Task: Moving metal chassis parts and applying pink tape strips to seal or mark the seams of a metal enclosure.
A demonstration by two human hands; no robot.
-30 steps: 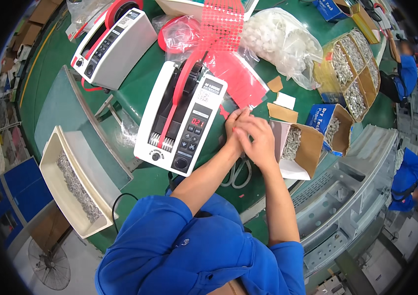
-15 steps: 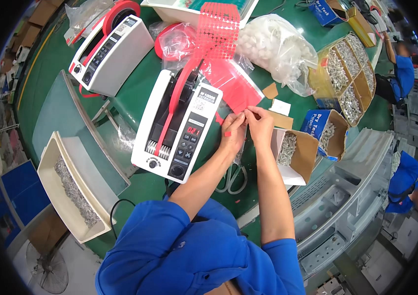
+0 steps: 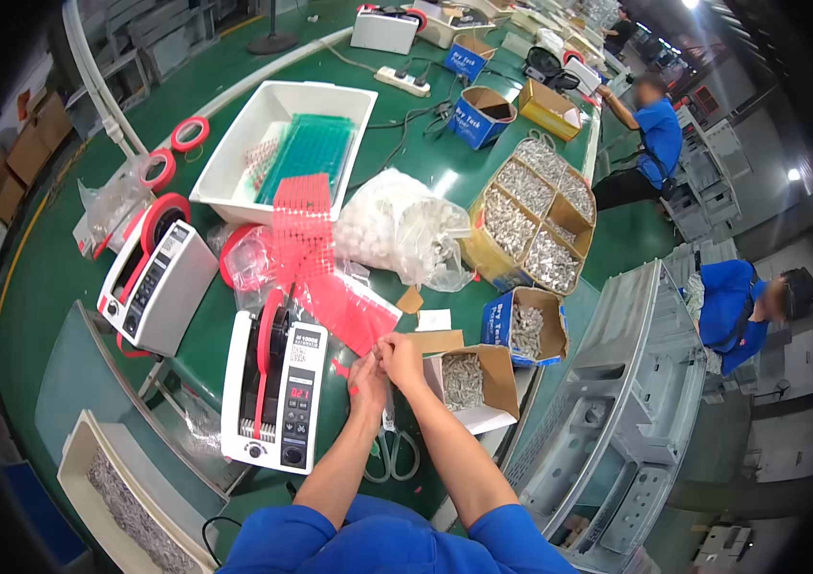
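Observation:
My left hand [image 3: 365,381] and my right hand [image 3: 400,360] meet with fingertips pinched together at the lower edge of a red sheet [image 3: 354,316]. Whatever lies between the fingers is too small to make out. A little red piece [image 3: 354,390] sticks to the back of my left hand. Left of it stands a white tape dispenser [image 3: 306,407] with a red tape roll [image 3: 270,330] on top. A red sheet with rows of round holes [image 3: 301,215] lies beyond. Scissors [image 3: 392,457] with pale handles show between my forearms.
Open boxes of small parts [image 3: 521,335] and a divided carton [image 3: 476,251] stand at right. Behind are a plastic bag of white pieces [image 3: 382,225] and a white tub [image 3: 234,143]. A second dispenser [image 3: 172,297] sits left. Two people work at far right, beside grey panels [image 3: 607,411].
The view has tipped up and shifted right, bringing in more of the far table and both co-workers. My hands stay pinched together at the red sheet's edge.

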